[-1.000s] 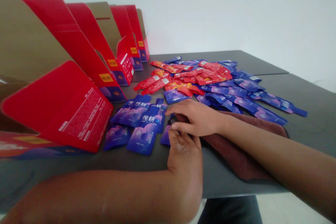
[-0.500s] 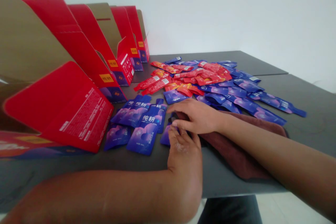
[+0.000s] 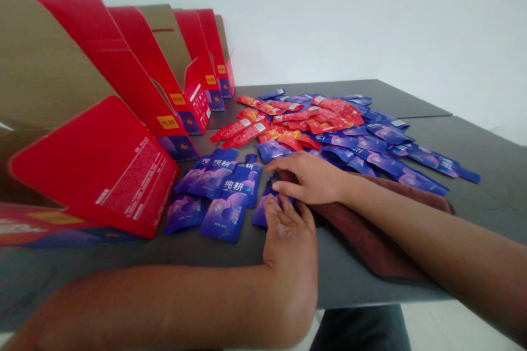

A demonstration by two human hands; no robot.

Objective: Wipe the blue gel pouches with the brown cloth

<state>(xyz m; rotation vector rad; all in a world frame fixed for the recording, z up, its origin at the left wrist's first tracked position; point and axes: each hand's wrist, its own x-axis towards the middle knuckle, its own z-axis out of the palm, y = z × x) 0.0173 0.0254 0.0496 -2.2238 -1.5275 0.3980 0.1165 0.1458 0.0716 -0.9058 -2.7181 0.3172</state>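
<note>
A blue-purple pouch lies flat on the table, partly covered by both hands. My left hand rests on it from the near side, fingers spread and pointing away from me. Over its far end is my right hand, thumb and index finger apart, the other fingers mostly hidden. The right hand's thumb touches or nearly touches the left fingers. Beneath my right hand and forearm lies a folded brown cloth. Just left of the hands, several matching pouches overlap in a small group.
Farther back is a loose heap of red pouches and blue pouches. Open red cartons stand in a row along the left, flaps raised. The grey table backs onto a white wall.
The right hand has shifted very slightly, and a little more of the pouch shows beside the left fingers. Everything else stays put.
</note>
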